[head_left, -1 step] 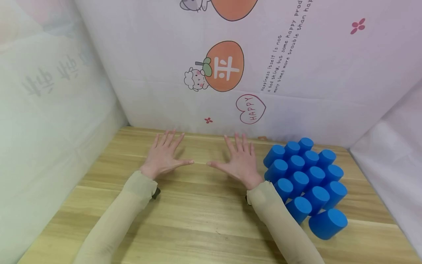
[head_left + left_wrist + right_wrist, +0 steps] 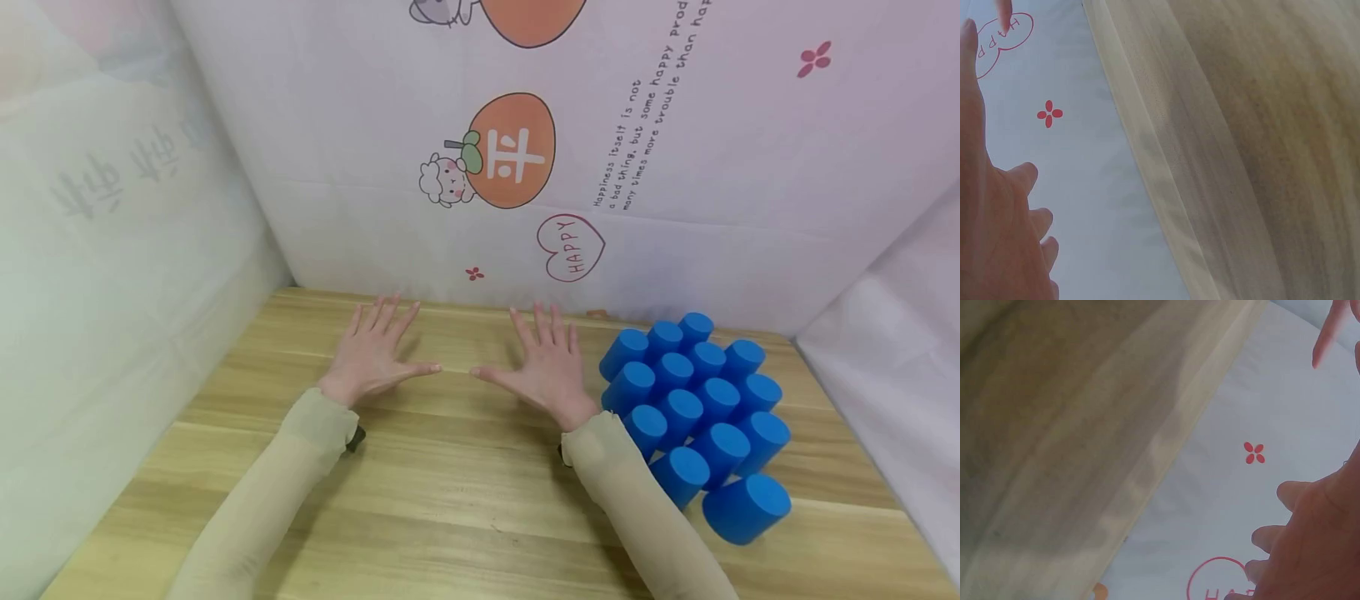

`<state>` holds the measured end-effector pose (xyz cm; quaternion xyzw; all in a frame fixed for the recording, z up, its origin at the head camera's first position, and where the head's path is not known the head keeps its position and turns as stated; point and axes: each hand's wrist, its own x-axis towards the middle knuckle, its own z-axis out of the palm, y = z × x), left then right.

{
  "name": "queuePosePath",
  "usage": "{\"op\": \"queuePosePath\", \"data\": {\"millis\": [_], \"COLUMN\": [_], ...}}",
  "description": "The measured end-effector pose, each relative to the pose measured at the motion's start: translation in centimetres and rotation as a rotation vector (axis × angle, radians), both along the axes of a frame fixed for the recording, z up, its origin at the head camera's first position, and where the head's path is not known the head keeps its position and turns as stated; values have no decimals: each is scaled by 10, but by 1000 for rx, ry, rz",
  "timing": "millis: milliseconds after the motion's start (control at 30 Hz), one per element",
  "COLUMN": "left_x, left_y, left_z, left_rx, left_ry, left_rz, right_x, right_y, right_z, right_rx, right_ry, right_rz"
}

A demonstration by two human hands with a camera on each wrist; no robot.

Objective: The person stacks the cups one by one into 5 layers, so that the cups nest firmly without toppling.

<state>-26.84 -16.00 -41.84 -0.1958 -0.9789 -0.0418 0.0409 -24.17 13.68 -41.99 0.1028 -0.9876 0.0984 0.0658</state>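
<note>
Head view bright, soft shadows on tabletop [image 2: 427, 492]; wrist views dimmer, hazier, tabletop blurred there.

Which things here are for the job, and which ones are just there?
Probably for the job:
- blue cylinders, close to the right grip
- wood-grain table, under the cylinders

Just there:
- printed cloth, behind the table
- red HAPPY heart, a picture on the cloth

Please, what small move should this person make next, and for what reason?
Perhaps move the right hand toward the front blue cylinder: that hand is spread and holds nothing, and this cylinder is on its side, nearest the person.
</note>
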Motion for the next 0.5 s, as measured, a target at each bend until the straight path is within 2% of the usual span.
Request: {"op": "queuePosePath", "data": {"millis": [500], "left_x": [3], "left_y": [3], "left_z": [0], "left_rx": [8], "left_ry": [-2], "left_rz": [-16], "right_x": [8], "right_y": [1], "right_z": [0], "right_rx": [21], "right_ry": [23], "right_rz": [25]}}
